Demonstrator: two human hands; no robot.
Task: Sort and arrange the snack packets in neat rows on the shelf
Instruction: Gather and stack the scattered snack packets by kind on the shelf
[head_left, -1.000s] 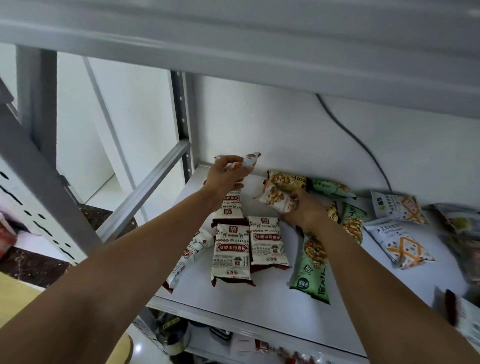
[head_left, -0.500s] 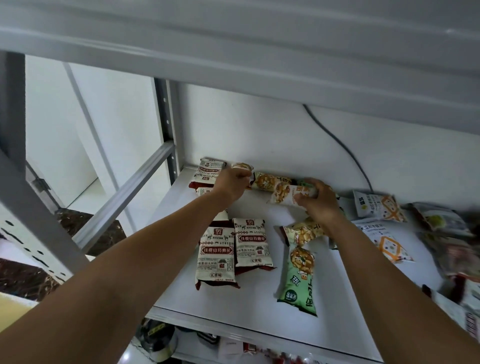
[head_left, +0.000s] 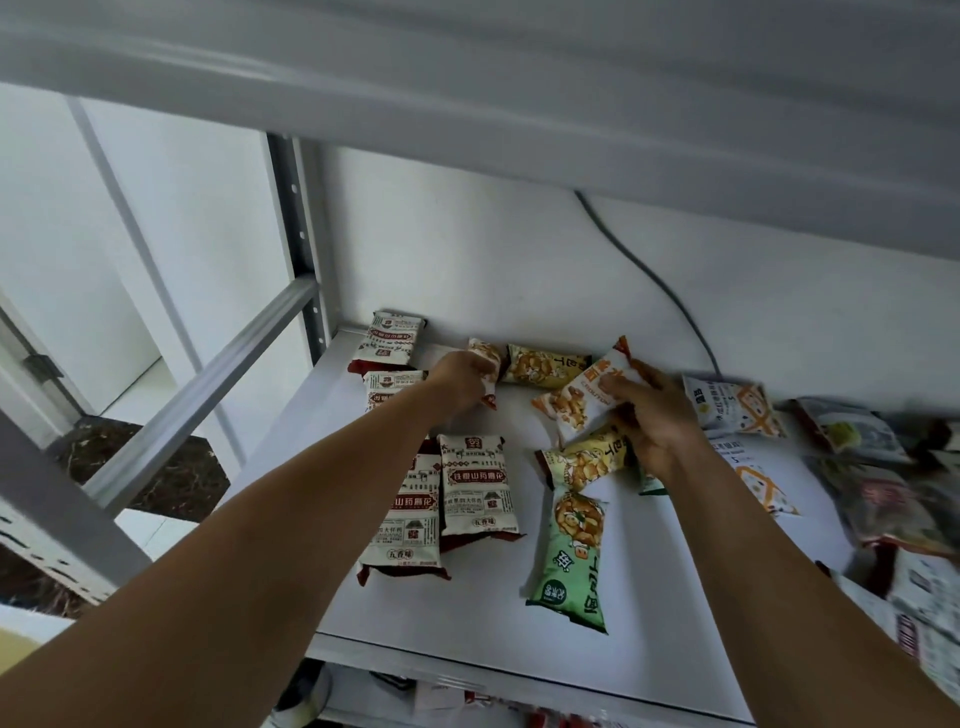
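Snack packets lie on a white shelf (head_left: 498, 613). My left hand (head_left: 460, 379) grips a small white-and-orange packet (head_left: 488, 364) near the back wall. My right hand (head_left: 649, 421) holds a white-and-orange crouton packet (head_left: 582, 400) tilted above the shelf. Several red-and-white packets (head_left: 475, 488) sit in a column at the left, one (head_left: 389, 340) at the back corner. A yellow packet (head_left: 545, 366) lies against the wall, another yellow one (head_left: 582, 462) beneath my right hand, and a green packet (head_left: 574, 561) nearer the front.
White packets with orange crosses (head_left: 732, 408) and a blurred heap of other packets (head_left: 893, 488) fill the right side. An upper shelf board (head_left: 519, 104) hangs low overhead. A grey cable (head_left: 649, 280) runs down the back wall. A metal upright (head_left: 301, 244) stands at the left.
My right hand has lifted the white-and-orange packet off the back row and tilted it. My left hand stays at the back with its small packet. The camera has shifted slightly.
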